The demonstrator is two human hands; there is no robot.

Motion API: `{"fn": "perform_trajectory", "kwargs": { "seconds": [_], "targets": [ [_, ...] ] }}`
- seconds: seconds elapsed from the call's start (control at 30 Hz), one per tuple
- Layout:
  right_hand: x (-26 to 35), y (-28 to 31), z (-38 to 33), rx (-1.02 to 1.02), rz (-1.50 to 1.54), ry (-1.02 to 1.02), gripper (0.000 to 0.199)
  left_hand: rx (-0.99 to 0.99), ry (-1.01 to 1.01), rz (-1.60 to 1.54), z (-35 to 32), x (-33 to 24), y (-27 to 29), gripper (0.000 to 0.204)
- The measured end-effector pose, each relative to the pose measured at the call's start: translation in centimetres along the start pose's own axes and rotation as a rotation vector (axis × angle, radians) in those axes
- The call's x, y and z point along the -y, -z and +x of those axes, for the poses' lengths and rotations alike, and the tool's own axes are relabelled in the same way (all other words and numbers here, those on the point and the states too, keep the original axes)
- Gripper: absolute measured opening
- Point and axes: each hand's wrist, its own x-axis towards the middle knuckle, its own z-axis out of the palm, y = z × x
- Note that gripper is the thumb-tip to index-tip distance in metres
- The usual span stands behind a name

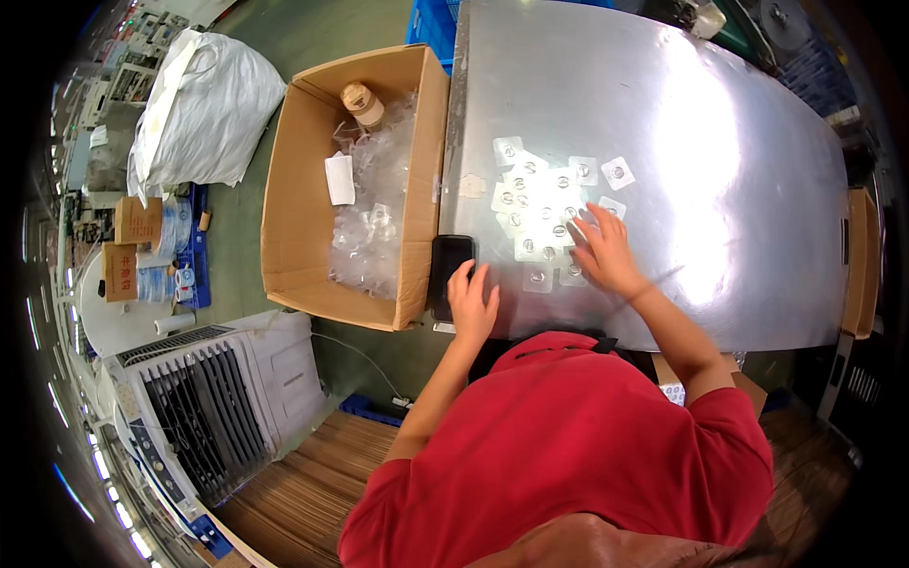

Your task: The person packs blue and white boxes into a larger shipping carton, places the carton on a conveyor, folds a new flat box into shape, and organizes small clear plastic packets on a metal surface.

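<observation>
L hand (pixel 472 301) lay flat, fingers apart, by black slab phone (pixel 449 273) at metal desk (pixel 720 189) near-left edge | R hand (pixel 606 254) spread open on small clear square packets w/ metal studs (pixel 544 210), mid-desk nr front | packets prob. light, slippery, flimsy; pinch at edges

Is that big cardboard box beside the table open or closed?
Open. The cardboard box has its flaps up, and clear plastic bags plus a tape roll show inside.

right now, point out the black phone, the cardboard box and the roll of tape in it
black phone (pixel 449 265), head view, middle of its dark screen
cardboard box (pixel 284 189), head view, its left wall
roll of tape (pixel 361 102), head view, its top face
</observation>
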Motion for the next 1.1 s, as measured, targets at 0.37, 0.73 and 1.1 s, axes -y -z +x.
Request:
{"fn": "perform_trajectory", "kwargs": {
  "seconds": [0.37, 0.73, 1.1],
  "targets": [
    [2.2, -4.0, -6.4, 0.072, -0.054, -0.124, 0.083, 0.526, -0.055, -0.238, 6.4, -3.7, -5.4, 0.07],
    [-6.4, -0.3, 1.6, -0.109, -0.165, -0.326, 0.07, 0.217, 0.07, 0.167, 14.1, -1.6, -5.8, 0.064],
    [-4.7, -1.1, -0.4, -0.117, 0.045, -0.205, 0.051, 0.206, -0.134, 0.619, 15.9, 0.4, 0.0, 0.027]
  ]
}}
